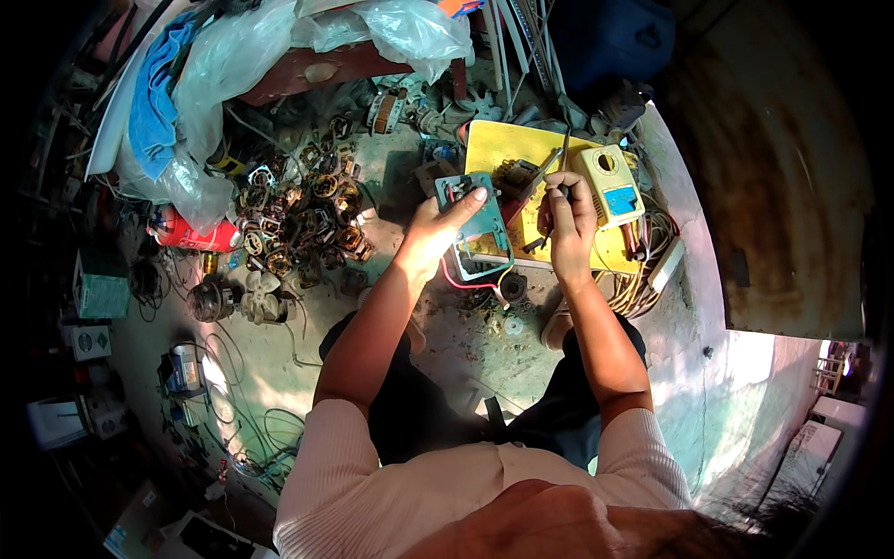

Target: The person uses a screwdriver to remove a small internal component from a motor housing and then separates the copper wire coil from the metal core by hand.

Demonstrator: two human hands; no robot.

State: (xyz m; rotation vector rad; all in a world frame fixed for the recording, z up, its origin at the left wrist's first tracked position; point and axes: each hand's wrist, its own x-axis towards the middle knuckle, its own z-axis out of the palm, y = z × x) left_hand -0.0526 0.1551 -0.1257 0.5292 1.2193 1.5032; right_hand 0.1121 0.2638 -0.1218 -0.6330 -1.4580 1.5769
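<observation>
My left hand (436, 228) grips a grey-green rectangular casing (482, 219) by its left side, thumb across its face. Red and yellow wires (464, 283) hang from the casing's lower end. To the right, my right hand (572, 224) is closed round a slim dark tool (564, 147) that points away from me; its exact kind is unclear. Both hands are above a yellow board (503, 140). Just beyond my right hand, a cream box-shaped device (603, 177) with a round dark opening and a blue label rests on the board. A dark metal part (514, 177) lies between my hands.
A heap of copper-wound motor coils (317, 200) covers the floor at left, near a fan-like part (265, 296). Plastic sheeting (228, 79) and a blue cloth (156, 102) hang at the far left. Coiled cables (656, 265) lie at right, and a blue container (605, 42) stands behind.
</observation>
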